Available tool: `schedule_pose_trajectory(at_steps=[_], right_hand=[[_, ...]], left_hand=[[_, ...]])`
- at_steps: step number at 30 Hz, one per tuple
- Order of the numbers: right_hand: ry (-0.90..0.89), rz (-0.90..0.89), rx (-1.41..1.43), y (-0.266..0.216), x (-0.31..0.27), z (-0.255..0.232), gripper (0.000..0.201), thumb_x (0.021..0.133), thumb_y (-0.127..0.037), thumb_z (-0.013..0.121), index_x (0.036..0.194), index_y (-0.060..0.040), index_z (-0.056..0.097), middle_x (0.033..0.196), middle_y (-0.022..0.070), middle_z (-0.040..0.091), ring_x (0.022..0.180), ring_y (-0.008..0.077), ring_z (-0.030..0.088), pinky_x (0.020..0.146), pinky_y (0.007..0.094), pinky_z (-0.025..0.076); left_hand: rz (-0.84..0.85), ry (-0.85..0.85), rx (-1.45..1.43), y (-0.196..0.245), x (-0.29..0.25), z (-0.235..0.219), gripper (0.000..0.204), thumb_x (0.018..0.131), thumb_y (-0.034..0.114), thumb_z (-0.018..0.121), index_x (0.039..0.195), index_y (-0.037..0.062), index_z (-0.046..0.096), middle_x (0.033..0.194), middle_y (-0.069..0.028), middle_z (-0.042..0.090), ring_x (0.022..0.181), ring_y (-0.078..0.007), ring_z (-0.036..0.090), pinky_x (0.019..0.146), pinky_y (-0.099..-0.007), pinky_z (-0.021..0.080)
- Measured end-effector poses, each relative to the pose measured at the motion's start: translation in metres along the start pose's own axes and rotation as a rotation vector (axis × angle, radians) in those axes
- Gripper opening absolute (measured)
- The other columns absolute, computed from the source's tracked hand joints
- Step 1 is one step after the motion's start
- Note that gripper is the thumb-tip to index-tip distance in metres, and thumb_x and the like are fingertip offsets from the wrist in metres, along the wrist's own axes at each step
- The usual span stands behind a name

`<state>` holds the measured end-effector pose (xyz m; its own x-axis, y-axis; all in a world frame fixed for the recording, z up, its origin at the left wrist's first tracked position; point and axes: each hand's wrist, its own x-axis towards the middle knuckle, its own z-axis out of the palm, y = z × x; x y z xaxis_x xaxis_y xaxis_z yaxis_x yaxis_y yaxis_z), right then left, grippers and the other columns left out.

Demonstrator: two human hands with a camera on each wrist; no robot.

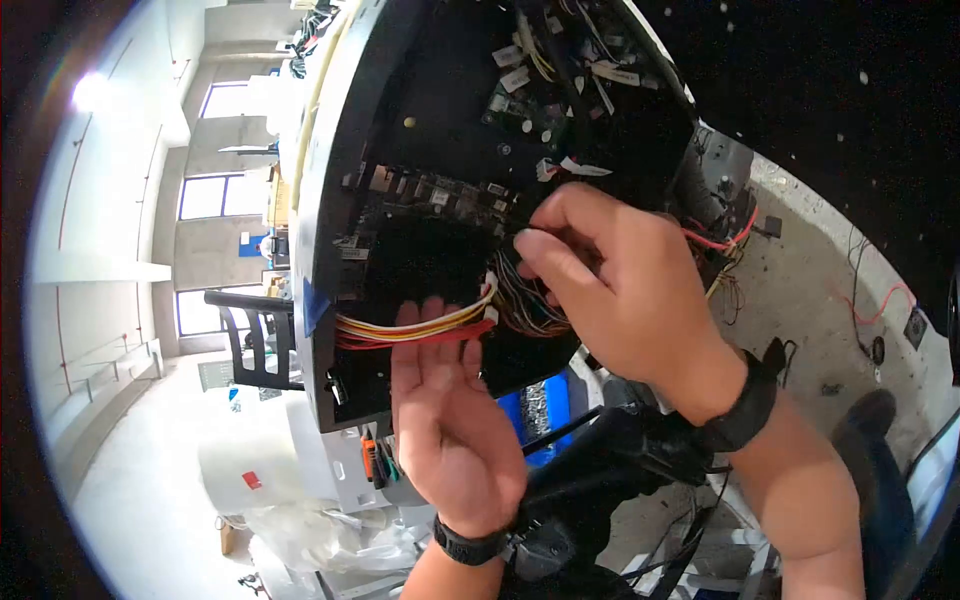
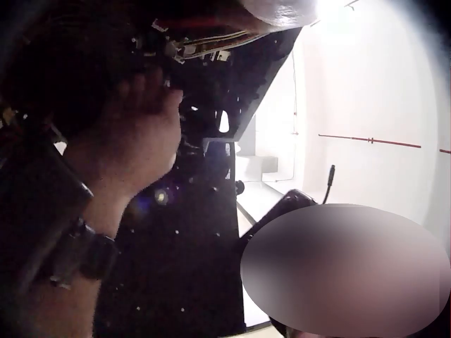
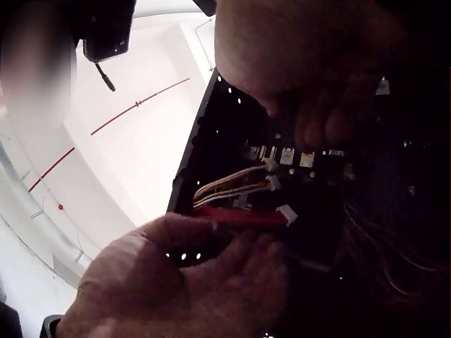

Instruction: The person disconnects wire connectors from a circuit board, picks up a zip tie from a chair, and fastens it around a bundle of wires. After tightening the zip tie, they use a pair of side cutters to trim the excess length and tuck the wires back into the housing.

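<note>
The left hand [image 1: 450, 420] is flat, with straight fingers under the red and yellow wire bundle [image 1: 410, 333] at the lower part of the black open case [image 1: 330, 250]. The right hand [image 1: 620, 290] pinches thin wires [image 1: 525, 305] just beside the circuit board [image 1: 430, 200]. The wires look soft, light and easy to break. I think the white plugs [image 3: 285, 215] are safer to hold.

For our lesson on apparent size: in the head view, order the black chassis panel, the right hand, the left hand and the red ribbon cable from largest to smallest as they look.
1. Black chassis panel
2. Right hand and left hand: look alike, so unranked
3. Red ribbon cable
</note>
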<state>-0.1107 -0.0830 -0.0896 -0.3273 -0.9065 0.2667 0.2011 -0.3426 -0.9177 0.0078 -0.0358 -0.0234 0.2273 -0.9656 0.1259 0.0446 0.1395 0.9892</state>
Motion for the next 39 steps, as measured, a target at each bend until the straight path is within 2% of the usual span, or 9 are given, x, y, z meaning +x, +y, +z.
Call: schedule_pose_trajectory(at_steps=[4, 5, 9, 13, 20, 22, 24, 26, 39], right_hand=[[-0.009, -0.053, -0.045, -0.001, -0.008, -0.001, 0.015, 0.081, -0.017, 0.059, 0.077, -0.0031, 0.060, 0.065, 0.0188, 0.059, 0.063, 0.0379, 0.059, 0.055, 0.0420, 0.047], [0.018, -0.114, -0.056, 0.000, -0.010, 0.000, 0.014, 0.080, -0.017, 0.060, 0.076, -0.0033, 0.060, 0.064, 0.0184, 0.058, 0.062, 0.0374, 0.059, 0.055, 0.0415, 0.047], [-0.036, -0.038, -0.050, -0.003, -0.017, 0.003, 0.014, 0.079, -0.017, 0.061, 0.074, -0.0035, 0.059, 0.062, 0.0169, 0.058, 0.059, 0.0362, 0.059, 0.054, 0.0409, 0.047], [-0.059, -0.024, -0.050, -0.001, -0.019, 0.014, 0.014, 0.078, -0.015, 0.061, 0.071, -0.0038, 0.057, 0.061, 0.0158, 0.058, 0.056, 0.0346, 0.059, 0.053, 0.0404, 0.047], [-0.055, -0.046, 0.057, -0.006, -0.016, 0.031, 0.013, 0.078, -0.012, 0.060, 0.069, -0.0027, 0.054, 0.060, 0.0163, 0.057, 0.056, 0.0351, 0.058, 0.052, 0.0409, 0.046], [-0.046, -0.026, 0.067, -0.007, -0.016, 0.032, 0.013, 0.077, -0.011, 0.060, 0.069, -0.0028, 0.054, 0.060, 0.0166, 0.057, 0.057, 0.0352, 0.058, 0.052, 0.0409, 0.046], [-0.029, -0.002, 0.081, -0.006, -0.017, 0.034, 0.013, 0.077, -0.011, 0.059, 0.068, -0.0028, 0.054, 0.060, 0.0170, 0.057, 0.057, 0.0354, 0.058, 0.053, 0.0408, 0.046], [0.000, -0.027, 0.065, -0.002, -0.019, 0.037, 0.012, 0.077, -0.007, 0.063, 0.070, 0.0000, 0.057, 0.055, 0.0081, 0.056, 0.047, 0.0135, 0.056, 0.045, 0.0249, 0.041], [-0.010, -0.034, 0.066, 0.010, -0.034, 0.038, 0.014, 0.080, -0.011, 0.062, 0.071, -0.0019, 0.055, 0.052, 0.0097, 0.053, 0.046, 0.0244, 0.055, 0.046, 0.0312, 0.041]], left_hand=[[-0.191, -0.160, -0.300, 0.024, -0.011, -0.003, 0.045, 0.093, 0.036, 0.042, 0.125, 0.0045, 0.048, 0.113, -0.0054, 0.058, 0.109, -0.0209, 0.049, 0.098, -0.0397, 0.033], [-0.195, -0.267, -0.334, 0.028, -0.010, -0.008, 0.043, 0.095, 0.040, 0.041, 0.123, 0.0082, 0.051, 0.099, 0.0008, 0.058, 0.101, -0.0166, 0.051, 0.095, -0.0375, 0.035], [-0.337, -0.149, -0.574, 0.041, -0.014, 0.003, 0.038, 0.096, 0.042, 0.037, 0.108, 0.0133, 0.059, 0.075, 0.0021, 0.053, 0.076, -0.0128, 0.052, 0.079, -0.0343, 0.039], [-0.302, -0.224, -0.748, 0.047, -0.013, -0.002, 0.033, 0.097, 0.039, 0.036, 0.084, 0.0171, 0.057, 0.073, 0.0054, 0.054, 0.076, -0.0115, 0.053, 0.077, -0.0326, 0.039], [-0.282, -0.285, -0.859, 0.051, -0.013, -0.013, 0.034, 0.097, 0.036, 0.031, 0.085, 0.0160, 0.056, 0.076, 0.0027, 0.056, 0.076, -0.0125, 0.056, 0.076, -0.0321, 0.040], [-0.287, -0.308, -0.978, 0.054, -0.013, -0.016, 0.009, 0.093, 0.014, 0.041, 0.086, 0.0124, 0.048, 0.077, -0.0005, 0.051, 0.078, -0.0142, 0.054, 0.077, -0.0330, 0.042], [-0.295, -0.288, -1.028, 0.057, -0.015, -0.014, 0.009, 0.092, 0.013, 0.042, 0.084, 0.0123, 0.047, 0.077, -0.0011, 0.051, 0.078, -0.0147, 0.054, 0.077, -0.0335, 0.043], [-0.307, -0.268, -1.066, 0.059, -0.015, -0.014, 0.009, 0.091, 0.012, 0.042, 0.083, 0.0122, 0.047, 0.076, -0.0017, 0.051, 0.078, -0.0152, 0.055, 0.077, -0.0340, 0.043], [-0.296, -0.314, -0.985, 0.048, -0.012, -0.013, 0.017, 0.092, 0.009, 0.040, 0.079, 0.0093, 0.052, 0.077, -0.0026, 0.053, 0.076, -0.0153, 0.054, 0.074, -0.0332, 0.043]])
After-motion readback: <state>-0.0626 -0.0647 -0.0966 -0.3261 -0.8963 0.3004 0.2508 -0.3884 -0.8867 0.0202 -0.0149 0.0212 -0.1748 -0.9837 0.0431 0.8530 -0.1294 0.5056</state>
